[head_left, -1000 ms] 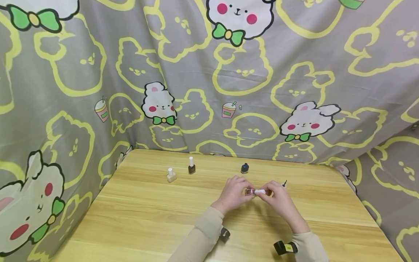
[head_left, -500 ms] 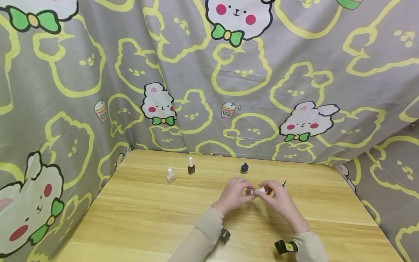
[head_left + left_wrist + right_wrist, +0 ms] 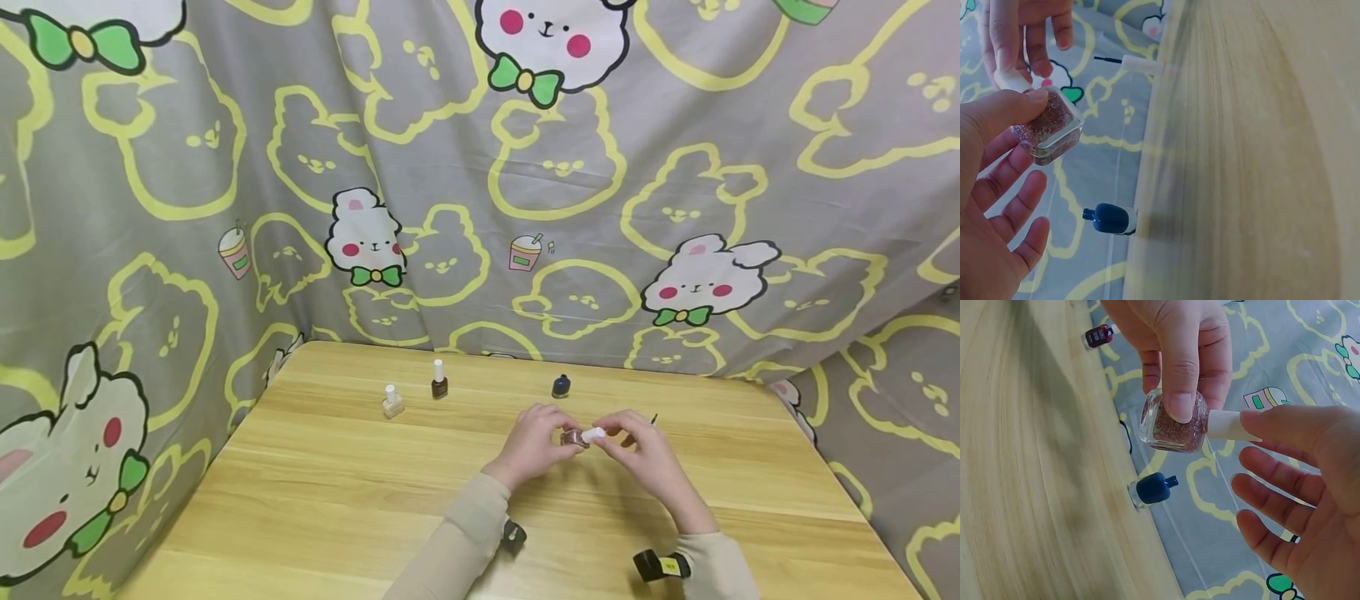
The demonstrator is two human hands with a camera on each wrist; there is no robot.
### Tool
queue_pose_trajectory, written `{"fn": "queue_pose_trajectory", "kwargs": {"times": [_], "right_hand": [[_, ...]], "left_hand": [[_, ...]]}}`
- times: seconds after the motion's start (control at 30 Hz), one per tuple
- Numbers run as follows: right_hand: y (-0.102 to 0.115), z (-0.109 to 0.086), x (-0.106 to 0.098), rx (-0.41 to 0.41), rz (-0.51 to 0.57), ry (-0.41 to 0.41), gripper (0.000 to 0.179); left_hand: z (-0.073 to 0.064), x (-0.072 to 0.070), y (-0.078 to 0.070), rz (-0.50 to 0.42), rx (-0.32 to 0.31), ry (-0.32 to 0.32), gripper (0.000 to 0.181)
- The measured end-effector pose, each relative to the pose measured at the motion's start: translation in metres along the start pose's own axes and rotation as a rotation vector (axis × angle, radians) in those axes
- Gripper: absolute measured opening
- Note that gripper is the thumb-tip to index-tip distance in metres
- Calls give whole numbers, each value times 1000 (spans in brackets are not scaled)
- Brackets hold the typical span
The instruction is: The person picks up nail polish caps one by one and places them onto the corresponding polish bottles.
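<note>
Up off the table, my left hand (image 3: 534, 442) pinches a square glass nail polish bottle (image 3: 1169, 432) filled with pinkish-brown glitter, its thumb across one face. My right hand (image 3: 643, 458) holds the bottle's white cap (image 3: 1225, 425) between thumb and index finger, with its other fingers loosely bent and spread. The cap sits at the bottle's neck. Beyond the hands stands a dark blue nail polish bottle (image 3: 1112, 219) with its threaded neck bare. A white brush cap (image 3: 1140, 64) stands on the table, its dark brush pointing up, partly hidden behind my right hand in the head view.
Toward the back left of the wooden table (image 3: 337, 492) stand a dark brown-red polish bottle (image 3: 439, 387) and a pale beige one (image 3: 392, 405), both with white caps. A patterned grey curtain (image 3: 450, 167) hangs along the table's back and sides.
The right fingers have opened out and shifted on the white cap, leaving more of it in sight. The cap and bottle now tilt slightly. The right hand covers more of the standing brush cap.
</note>
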State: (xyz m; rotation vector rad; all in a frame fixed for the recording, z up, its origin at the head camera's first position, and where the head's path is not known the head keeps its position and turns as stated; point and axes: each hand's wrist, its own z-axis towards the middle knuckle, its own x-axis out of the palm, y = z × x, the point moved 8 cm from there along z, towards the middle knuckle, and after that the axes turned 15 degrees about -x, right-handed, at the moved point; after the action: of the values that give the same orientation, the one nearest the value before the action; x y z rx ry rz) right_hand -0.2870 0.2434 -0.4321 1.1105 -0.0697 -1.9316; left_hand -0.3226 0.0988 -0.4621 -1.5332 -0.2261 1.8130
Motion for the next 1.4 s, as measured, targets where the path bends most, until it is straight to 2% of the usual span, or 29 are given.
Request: {"fn": "queue_pose_trajectory", "kwargs": {"times": [0.3,0.63,0.77,0.87,1.0,1.17,1.3,1.4], "right_hand": [[-4,-1,-1,48,35,-37,9],[-4,-3,-4,49,-11,-184,17],[-5,-4,-2,71,-1,-191,14],[-6,-4,0,87,61,-168,24],[-8,-4,4,83,210,-136,38],[-15,-7,7,143,399,-110,40],[-19,-9,9,216,475,-94,40],[-20,-10,9,232,507,-89,37]], "left_hand": [[-2,-2,-3,-7,12,-6,24],[-5,-8,-10,-23,46,-50,24],[-4,-8,-10,-43,30,-47,25],[-3,-9,-8,-76,17,-43,25],[-2,-9,-6,-125,11,-38,25],[0,-9,-3,-182,1,-29,26],[1,-8,-1,-221,-15,-17,26],[1,-6,-1,-242,-27,-3,25]]}}
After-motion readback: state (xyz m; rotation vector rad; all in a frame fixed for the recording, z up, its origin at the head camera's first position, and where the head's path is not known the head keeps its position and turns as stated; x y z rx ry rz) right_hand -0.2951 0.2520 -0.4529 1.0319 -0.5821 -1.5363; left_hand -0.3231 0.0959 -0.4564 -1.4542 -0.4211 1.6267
